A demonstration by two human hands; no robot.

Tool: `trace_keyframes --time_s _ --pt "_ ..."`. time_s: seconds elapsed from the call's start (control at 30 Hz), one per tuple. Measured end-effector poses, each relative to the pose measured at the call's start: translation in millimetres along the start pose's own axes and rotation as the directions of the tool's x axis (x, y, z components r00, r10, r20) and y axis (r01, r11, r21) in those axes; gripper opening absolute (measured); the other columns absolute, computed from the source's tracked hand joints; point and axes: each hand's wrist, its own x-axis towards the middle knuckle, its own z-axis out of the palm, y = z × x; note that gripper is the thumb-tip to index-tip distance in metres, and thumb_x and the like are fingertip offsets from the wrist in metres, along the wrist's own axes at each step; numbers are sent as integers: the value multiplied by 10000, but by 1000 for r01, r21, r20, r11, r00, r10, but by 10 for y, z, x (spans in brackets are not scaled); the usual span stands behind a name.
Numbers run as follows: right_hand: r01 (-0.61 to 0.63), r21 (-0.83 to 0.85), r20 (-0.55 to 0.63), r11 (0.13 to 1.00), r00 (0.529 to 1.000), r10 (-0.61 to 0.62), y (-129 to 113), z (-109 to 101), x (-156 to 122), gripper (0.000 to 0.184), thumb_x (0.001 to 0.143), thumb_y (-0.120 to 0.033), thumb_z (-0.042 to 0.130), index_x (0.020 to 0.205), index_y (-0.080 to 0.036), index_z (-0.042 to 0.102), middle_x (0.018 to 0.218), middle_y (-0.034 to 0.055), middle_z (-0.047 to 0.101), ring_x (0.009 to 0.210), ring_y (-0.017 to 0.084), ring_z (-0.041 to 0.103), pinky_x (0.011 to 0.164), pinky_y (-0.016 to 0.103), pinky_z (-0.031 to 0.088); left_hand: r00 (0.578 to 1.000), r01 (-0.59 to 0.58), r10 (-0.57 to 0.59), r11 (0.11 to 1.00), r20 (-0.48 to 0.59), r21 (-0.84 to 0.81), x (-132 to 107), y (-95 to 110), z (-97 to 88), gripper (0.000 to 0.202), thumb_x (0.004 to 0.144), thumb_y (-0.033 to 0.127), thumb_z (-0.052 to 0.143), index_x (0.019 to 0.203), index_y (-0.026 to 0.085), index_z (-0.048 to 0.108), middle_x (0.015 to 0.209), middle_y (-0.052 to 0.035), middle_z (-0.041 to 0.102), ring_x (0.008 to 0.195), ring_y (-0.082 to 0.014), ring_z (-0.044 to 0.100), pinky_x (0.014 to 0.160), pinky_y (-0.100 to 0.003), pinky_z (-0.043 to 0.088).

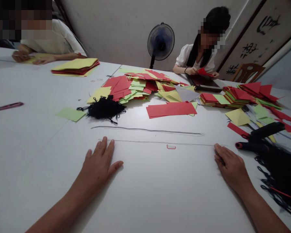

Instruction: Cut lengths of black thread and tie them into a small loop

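Our left hand [98, 165] lies spread flat on the surface [147, 194], fingertips on a thin thread [157, 142] near its left end; our right hand [232, 166] is half curled at the right end, though we cannot tell whether it pinches. Just beyond the thread, which stretches between our hands, we see a dark cord [147, 130]. Farther off, a dark tray-like thing [203, 83] lies below a co-worker's red paper [203, 72].

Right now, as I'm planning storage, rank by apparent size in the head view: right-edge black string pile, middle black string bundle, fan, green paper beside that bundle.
1. Black string pile
2. Black string bundle and fan: too alike to rank; the fan stands farther away
3. Green paper
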Motion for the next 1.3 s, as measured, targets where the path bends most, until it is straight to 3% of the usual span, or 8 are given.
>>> trace_keyframes --time_s 0.13,0.27,0.43,0.6,0.73,0.87,1.07,1.3 --pt "-77 94 -48 993 996 81 -18 -73 38 398 1032 -352 397 1285 -156 634 1278 152 702 1202 323 645 943 502 511 975 -56 53 998 -217 -10 -17 43 -138 466 988 464 406 1290 171 609 1391 -190 595 1261 -383 576 1080 -655 387" --pt "-312 320 -26 895 941 337 -88 -231 147 416 984 -455 426 1144 -181 695 1122 131 750 1061 282 695 934 449 527 877 -331 290 943 -382 -43 103 252 -322 243 983 341 514 1103 198 669 1088 -116 697 968 -275 670 896 -467 532" --pt "-694 388 265 606 714 648 -90 -380 283 502 840 -648 506 1008 -217 702 714 23 645 610 190 596 612 335 486 782 -613 569 777 -257 -145 421 965 -427 172 939 194 604 1089 183 687 1030 -92 708 924 -222 657 801 -366 518" --pt "-768 237 449 595 630 634 49 -417 320 614 765 -752 494 1096 -253 628 755 12 657 640 224 615 603 350 445 744 -654 663 699 -81 -289 752 1984 -280 185 916 259 677 1096 220 703 1103 -64 720 1026 -242 657 890 -410 469" --pt "-746 186 440 639 645 625 57 -446 322 509 793 -674 483 1060 -268 636 836 35 704 687 235 635 606 338 425 758 -611 652 702 -13 -366 920 2695 -91 198 941 282 634 1121 232 703 1150 -50 716 1098 -242 644 890 -402 458" --pt "-695 135 365 706 698 617 20 -412 301 456 802 -581 518 1077 -263 692 912 65 742 780 261 667 640 341 437 793 -570 609 751 15 -333 999 3126 0 180 942 264 603 1066 201 717 1167 -77 692 1116 -252 619 906 -418 444" --pt "-473 124 179 872 875 449 8 -272 240 410 874 -479 487 1094 -220 717 1079 96 752 913 254 694 693 332 477 832 -510 554 792 44 -335 1090 3327 85 188 942 242 568 1026 165 718 1133 -120 677 1107 -273 607 905 -439 427" --pt "-307 2 87 952 948 305 -59 -232 195 362 999 -389 426 1122 -204 712 1054 76 747 836 197 682 638 293 447 825 -516 564 780 40 -355 1134 3349 175 192 944 224 542 980 181 725 1092 -96 691 1047 -244 615 885 -424 400"
